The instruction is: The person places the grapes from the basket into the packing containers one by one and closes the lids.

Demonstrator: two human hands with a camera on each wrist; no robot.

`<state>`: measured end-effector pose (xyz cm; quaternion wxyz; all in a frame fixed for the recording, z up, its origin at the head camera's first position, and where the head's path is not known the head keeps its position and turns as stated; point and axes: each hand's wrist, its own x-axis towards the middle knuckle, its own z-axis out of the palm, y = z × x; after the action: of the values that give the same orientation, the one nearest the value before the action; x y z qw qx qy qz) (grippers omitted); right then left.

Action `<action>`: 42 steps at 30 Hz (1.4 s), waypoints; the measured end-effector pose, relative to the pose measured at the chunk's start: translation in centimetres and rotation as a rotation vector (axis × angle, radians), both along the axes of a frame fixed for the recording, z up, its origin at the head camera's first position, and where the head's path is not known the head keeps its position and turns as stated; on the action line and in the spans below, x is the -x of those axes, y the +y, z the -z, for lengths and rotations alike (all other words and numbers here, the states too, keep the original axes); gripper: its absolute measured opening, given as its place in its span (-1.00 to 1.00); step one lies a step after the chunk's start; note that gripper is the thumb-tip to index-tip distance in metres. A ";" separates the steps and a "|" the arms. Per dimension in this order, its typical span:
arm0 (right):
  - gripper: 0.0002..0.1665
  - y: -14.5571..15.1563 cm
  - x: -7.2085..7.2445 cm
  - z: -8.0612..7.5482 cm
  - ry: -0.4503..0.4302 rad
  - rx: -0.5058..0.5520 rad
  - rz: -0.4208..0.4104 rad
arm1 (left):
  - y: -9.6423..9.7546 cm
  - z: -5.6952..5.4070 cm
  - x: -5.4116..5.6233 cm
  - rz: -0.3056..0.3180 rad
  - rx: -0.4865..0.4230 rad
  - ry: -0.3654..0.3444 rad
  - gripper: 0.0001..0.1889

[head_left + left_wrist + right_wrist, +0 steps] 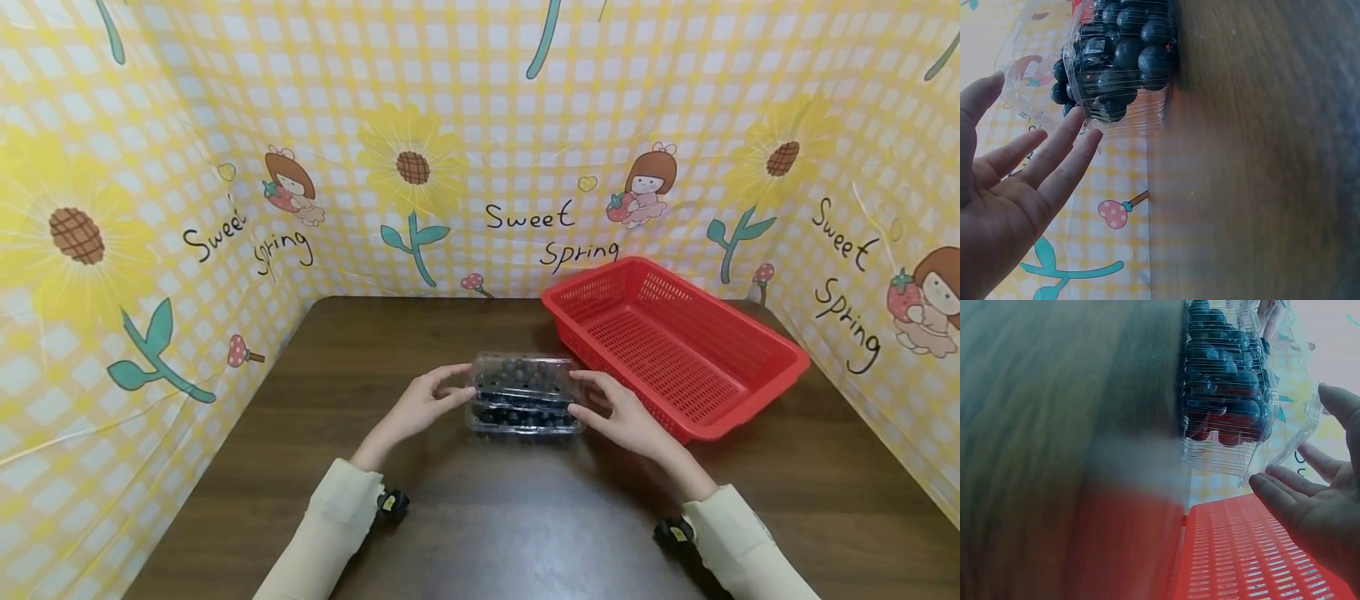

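A clear plastic clamshell box (525, 417) of dark blue berries (1127, 53) sits on the table in front of me. Its transparent lid (517, 377) is tilted up, leaving a gap along the near side. My left hand (422, 404) holds the lid's left end, thumb at the front edge and fingertips by the back rim. At the opposite end my right hand (618, 412) holds the lid the same way. In the right wrist view, that hand's fingertips (1259, 482) lie along the lid's edge near the back of the box.
A red slatted plastic basket (750, 417) stands just behind and to the right of the box, close to my right hand. Yellow checked cloth (450, 75) walls off the back and sides of the brown wooden table (360, 333).
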<state>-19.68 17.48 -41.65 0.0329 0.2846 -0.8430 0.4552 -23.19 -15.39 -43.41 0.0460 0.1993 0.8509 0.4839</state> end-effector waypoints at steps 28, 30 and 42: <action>-0.29 0.3 -0.1 0.0 -0.015 -0.006 -0.019 | 0.9 -1.7 -2.0 0.079 -0.072 0.018 -0.48; -0.29 0.3 -0.1 0.0 -0.013 -0.013 -0.017 | 0.9 -1.6 -2.0 0.079 -0.078 0.018 -0.48; -0.22 1.3 1.7 3.0 0.003 -0.057 -0.004 | 0.5 0.8 -0.7 0.035 -0.013 0.062 -0.47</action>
<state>-21.41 18.75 -44.65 0.0250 0.2878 -0.8551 0.4306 -22.45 -14.84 -44.21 0.0267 0.2292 0.8452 0.4821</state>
